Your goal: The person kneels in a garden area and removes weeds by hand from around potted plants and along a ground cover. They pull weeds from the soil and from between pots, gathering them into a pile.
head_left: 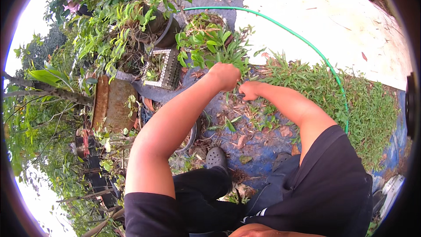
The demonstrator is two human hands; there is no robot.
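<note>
My left hand (225, 76) is curled into a fist at the edge of a leafy green plant (213, 41), with its knuckles towards me. Close to its right, my right hand (250, 90) has its fingers bent in towards the left one. A thin bit of green shows in the narrow gap between the hands. Something small and dark shows by the right fingertips, too unclear to name. My fingers hide whatever lies inside either grasp. Below the hands, dry leaves (241, 141) and loose weeds (228, 124) lie on a worn blue ground sheet (256, 163).
A green hose (289, 31) arcs over a white sheet (312, 16) and a grass patch (365, 118). On the left stand a square patterned planter (172, 69), a rusty pot (115, 103) and a dark round pot (167, 34). My grey clog (216, 158) is below.
</note>
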